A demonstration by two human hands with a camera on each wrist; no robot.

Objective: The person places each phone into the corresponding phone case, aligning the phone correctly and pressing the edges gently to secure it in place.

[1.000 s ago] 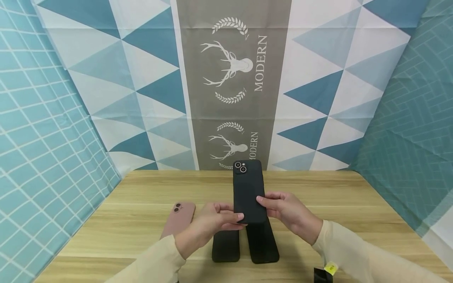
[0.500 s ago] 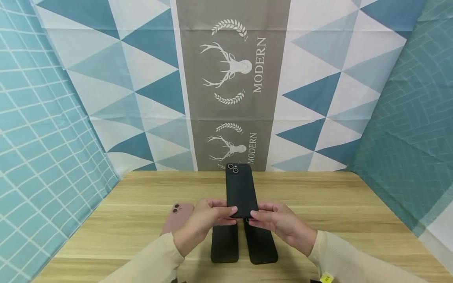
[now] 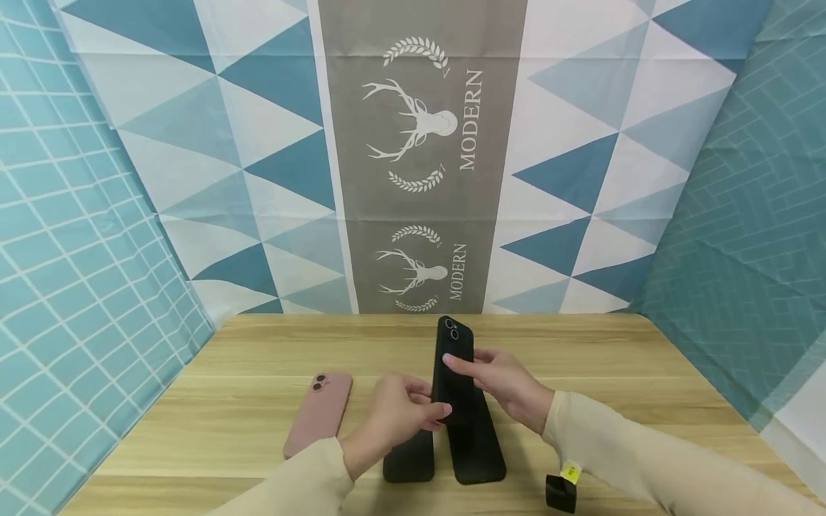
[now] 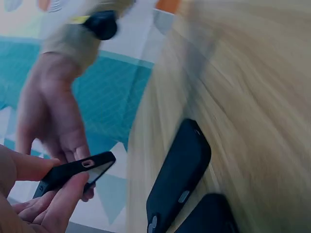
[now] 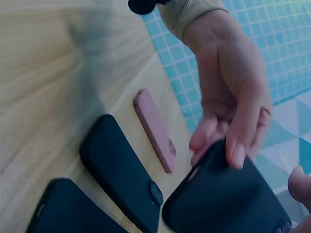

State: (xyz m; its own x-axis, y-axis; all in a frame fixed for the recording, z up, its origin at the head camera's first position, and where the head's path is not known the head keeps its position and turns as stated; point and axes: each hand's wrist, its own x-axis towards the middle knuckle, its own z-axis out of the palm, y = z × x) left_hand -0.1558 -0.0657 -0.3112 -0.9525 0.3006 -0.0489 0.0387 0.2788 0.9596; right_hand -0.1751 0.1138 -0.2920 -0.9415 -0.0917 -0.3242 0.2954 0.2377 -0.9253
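Note:
Both my hands hold a black phone [image 3: 454,380] raised above the table, its twin camera lenses at the top. My left hand [image 3: 395,412] pinches its lower left corner between thumb and fingers. Across its right side, my right hand [image 3: 506,383] grips it, thumb over the back. A strip of its glossy front shows in the left wrist view. Beneath it, two more black phones lie on the table, a left one [image 5: 119,170] and a right one [image 3: 479,444]. A pink phone [image 3: 320,412] lies back up, left of my left hand.
The wooden table [image 3: 613,387] reaches back to a patterned cloth wall [image 3: 416,143]. Tiled-print cloth [image 3: 84,251] hangs at the left, teal cloth [image 3: 742,236] at the right. A black device [image 3: 560,493] with a yellow tag is on my right wrist.
The held black phone has come down and been turned partly edge-on. It swung left, then back right. My right hand slid down to its lower corner, then back up its side.

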